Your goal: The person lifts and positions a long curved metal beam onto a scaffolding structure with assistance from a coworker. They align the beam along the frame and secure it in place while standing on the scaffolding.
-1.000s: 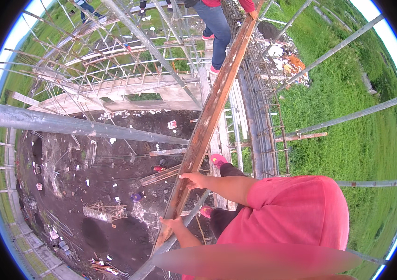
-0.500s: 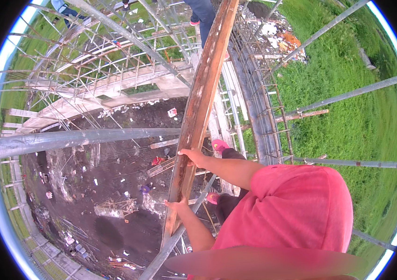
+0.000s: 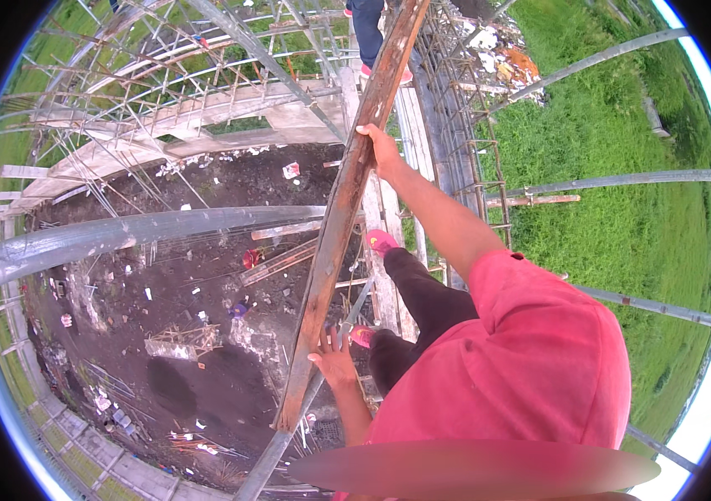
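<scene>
A long, weathered wooden beam (image 3: 334, 242) slants from the top of the view down to the lower middle. My right hand (image 3: 382, 152) grips its right edge in the upper part, thumb on the near face and fingers mostly hidden behind. Lower down, my left hand (image 3: 335, 361) is at the beam's right edge with its fingers spread and thumb near the wood. The beam's lower end overlaps a grey metal pipe (image 3: 268, 459); whether they touch I cannot tell.
My feet in pink shoes (image 3: 382, 242) stand on narrow planks (image 3: 384, 292) high above dark, littered ground (image 3: 197, 292). A thick scaffold pipe (image 3: 138, 234) crosses at left. Another person's legs (image 3: 368, 33) are beyond the beam. A rebar cage (image 3: 455, 125) runs along the right.
My right hand has moved farther up the beam, its arm now stretched out. The left hand has loosened, its fingers now spread. The beam has turned slightly, showing a different face.
</scene>
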The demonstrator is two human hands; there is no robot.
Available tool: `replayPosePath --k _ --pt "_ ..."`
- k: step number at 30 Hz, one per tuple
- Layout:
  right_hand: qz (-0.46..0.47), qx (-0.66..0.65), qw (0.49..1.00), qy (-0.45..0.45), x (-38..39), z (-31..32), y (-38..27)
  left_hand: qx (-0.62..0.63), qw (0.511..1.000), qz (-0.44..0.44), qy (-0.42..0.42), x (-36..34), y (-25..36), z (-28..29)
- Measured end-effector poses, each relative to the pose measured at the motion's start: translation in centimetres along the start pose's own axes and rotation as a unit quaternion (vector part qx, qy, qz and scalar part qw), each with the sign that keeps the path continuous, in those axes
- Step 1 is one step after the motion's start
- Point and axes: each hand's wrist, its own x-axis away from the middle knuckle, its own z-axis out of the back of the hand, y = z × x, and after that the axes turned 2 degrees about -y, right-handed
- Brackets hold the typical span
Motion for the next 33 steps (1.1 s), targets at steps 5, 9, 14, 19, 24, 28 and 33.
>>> replayPosePath --k 5,9,14,19,24,28,33 --pt "0.025 0.01 0.999 0.024 2.1 2.8 -1.2 0.058 0.998 -0.02 -0.031 5.2 -0.4 1.0" --pt "0.062 -0.038 0.996 0.054 1.4 3.2 -0.2 0.184 0.965 -0.15 0.113 5.5 2.3 1.6" --pt "0.022 0.055 0.998 0.017 0.9 3.5 1.4 0.223 0.949 -0.132 0.18 2.5 3.4 3.8" --pt "-0.107 0.137 0.984 -0.035 6.8 5.4 4.4 0.292 0.908 -0.121 0.275 0.1 4.4 4.4" --pt "-0.334 0.233 0.879 -0.248 20.6 7.0 14.5 0.3 0.906 -0.105 0.278 -0.3 5.1 3.4" --pt "-0.395 0.174 0.826 -0.361 30.1 3.1 22.1 0.258 0.924 -0.091 0.268 0.5 4.4 3.7" --pt "-0.402 0.187 0.869 -0.218 34.7 -3.6 26.7 0.223 0.943 -0.089 0.232 1.8 4.1 3.9"
